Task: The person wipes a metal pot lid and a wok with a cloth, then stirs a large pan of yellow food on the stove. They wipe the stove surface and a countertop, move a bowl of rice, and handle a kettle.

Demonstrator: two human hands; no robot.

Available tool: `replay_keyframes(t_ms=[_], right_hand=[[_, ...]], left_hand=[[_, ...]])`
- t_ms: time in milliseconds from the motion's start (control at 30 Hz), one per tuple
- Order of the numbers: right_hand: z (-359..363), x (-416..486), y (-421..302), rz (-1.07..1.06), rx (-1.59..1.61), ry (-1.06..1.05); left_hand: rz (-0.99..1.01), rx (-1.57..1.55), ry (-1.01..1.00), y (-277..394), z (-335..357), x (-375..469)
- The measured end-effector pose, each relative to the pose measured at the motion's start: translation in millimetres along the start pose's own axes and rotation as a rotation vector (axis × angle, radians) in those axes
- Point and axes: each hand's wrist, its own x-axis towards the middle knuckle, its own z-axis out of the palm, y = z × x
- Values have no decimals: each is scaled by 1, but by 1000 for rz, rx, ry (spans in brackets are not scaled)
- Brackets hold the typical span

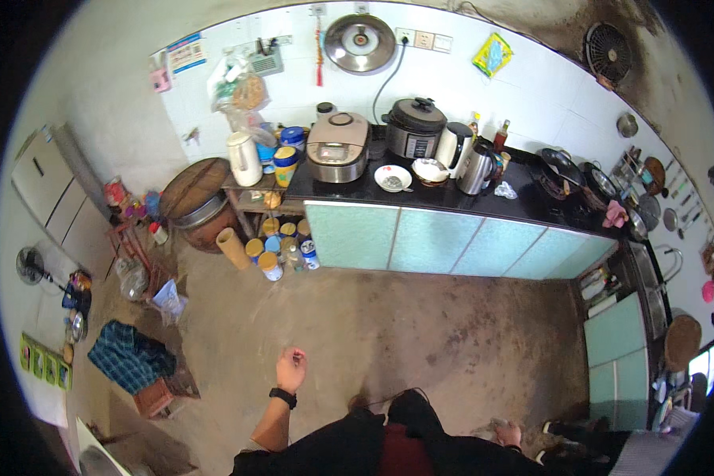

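My left hand (pixel 291 368), with a black band at the wrist, hangs over the bare concrete floor with its fingers curled; whether anything is inside them does not show. Low on the right is my right hand (pixel 506 432), small and blurred, its fingers hard to make out. Before me a black countertop (pixel 357 191) bears a rice cooker (pixel 337 149), an electric pressure cooker (pixel 416 128), a white bowl with a spoon (pixel 392 178), another bowl (pixel 430 171), a white kettle (pixel 454 150) and a steel kettle (pixel 477 166). Neither hand touches them.
Another person's dark-clad leg (pixel 595 440) is close at the lower right. Tins (pixel 271 266) stand on the floor by the cabinets (pixel 440 241). A wooden-lidded vat (pixel 196 202) is at the left, and a stool with a plaid cloth (pixel 125 357) stands nearer. A wok (pixel 562 166) sits farther right.
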Motion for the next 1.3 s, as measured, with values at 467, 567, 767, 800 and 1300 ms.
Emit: replay_keyframes(t_ms=[467, 567, 767, 800, 1300], right_hand=[[-59, 146, -331, -210, -429, -35], [-63, 163, -471, -480, -523, -106], [-36, 137, -675, -984, -491, -164], [-29, 135, -694, -1057, -445, -168], [-12, 100, -847, -1096, -572, -281]], left_hand=[[-92, 111, -143, 86, 163, 224], [-77, 60, -113, 106, 178, 276], [-112, 13, -133, 124, 194, 348], [-137, 30, -175, 124, 196, 360], [-92, -263, -618, 128, 298, 588]])
